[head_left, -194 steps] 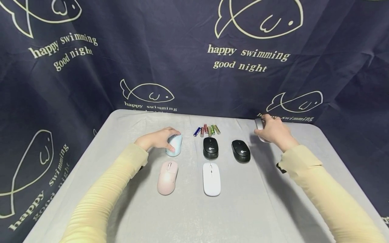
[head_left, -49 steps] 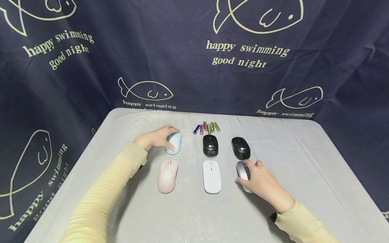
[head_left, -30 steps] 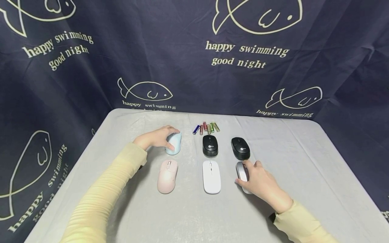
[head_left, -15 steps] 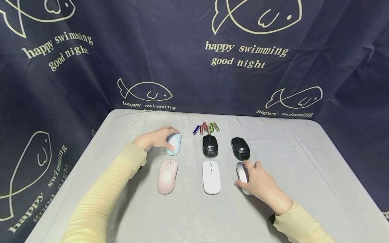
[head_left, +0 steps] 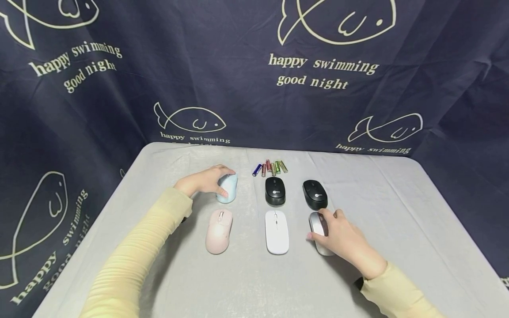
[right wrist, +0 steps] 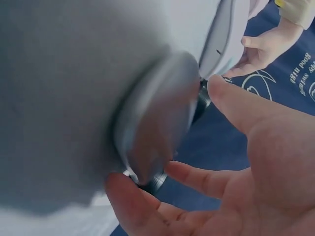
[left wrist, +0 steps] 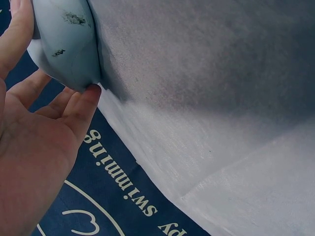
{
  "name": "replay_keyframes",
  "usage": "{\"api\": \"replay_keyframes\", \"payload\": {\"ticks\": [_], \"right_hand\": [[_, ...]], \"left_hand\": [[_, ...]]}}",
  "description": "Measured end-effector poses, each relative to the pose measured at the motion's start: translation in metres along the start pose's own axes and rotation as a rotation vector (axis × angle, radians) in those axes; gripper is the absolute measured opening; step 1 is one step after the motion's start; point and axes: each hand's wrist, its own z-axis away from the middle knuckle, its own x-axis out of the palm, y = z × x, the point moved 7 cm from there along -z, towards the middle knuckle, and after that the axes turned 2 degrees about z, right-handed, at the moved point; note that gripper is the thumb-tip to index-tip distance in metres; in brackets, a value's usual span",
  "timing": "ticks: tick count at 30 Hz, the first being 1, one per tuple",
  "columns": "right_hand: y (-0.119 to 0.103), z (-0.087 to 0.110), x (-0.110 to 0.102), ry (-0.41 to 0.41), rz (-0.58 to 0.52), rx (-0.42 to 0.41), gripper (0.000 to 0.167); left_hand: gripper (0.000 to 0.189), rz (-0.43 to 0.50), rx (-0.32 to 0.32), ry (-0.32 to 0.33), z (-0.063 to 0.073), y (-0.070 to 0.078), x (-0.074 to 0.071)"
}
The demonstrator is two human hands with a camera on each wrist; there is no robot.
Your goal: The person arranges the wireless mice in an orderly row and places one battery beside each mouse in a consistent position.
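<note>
My left hand (head_left: 204, 180) holds a light blue computer mouse (head_left: 227, 190) at the back left, thumb on its near side and fingers round its far end. Dark scuffs mark this mouse (left wrist: 69, 39) in the left wrist view. At the front right, my right hand (head_left: 345, 238) is spread loosely over a silver-grey computer mouse (head_left: 317, 224) on the table. In the right wrist view, a small gap shows between the thumb (right wrist: 219, 88) and the glossy silver mouse (right wrist: 157, 113), while fingertips are right at its end. The hand hides part of its right side.
A pink mouse (head_left: 219, 232) and a white mouse (head_left: 277, 232) lie in the front row. Behind are two black mice, one in the middle (head_left: 275, 191) and one on the right (head_left: 315, 194). Several batteries (head_left: 270, 168) lie near the table's (head_left: 191, 152) back edge.
The right hand has brought the silver mouse from the back right to the front row beside the white one. Just now that hand has shifted slightly, showing more mouse. The left hand stays put.
</note>
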Motion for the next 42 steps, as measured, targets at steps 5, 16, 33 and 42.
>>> {"api": "replay_keyframes", "payload": {"ticks": [5, 16, 33, 42], "right_hand": [[-0.003, -0.004, -0.009, 0.005, 0.017, -0.027, 0.075], [-0.016, -0.019, -0.031, 0.03, 0.046, -0.098, 0.069], [-0.046, -0.05, -0.058, 0.122, 0.029, -0.222, 0.058], [-0.061, -0.066, -0.062, 0.132, 0.008, -0.271, 0.058]], "left_hand": [[0.079, 0.0, 0.005, 0.001, 0.001, 0.002, 0.0], [0.079, 0.002, -0.006, 0.002, -0.001, 0.0, 0.0], [0.079, 0.006, -0.013, -0.001, 0.0, -0.002, 0.0], [0.08, -0.002, 0.0, 0.002, 0.0, -0.002, 0.0]]}}
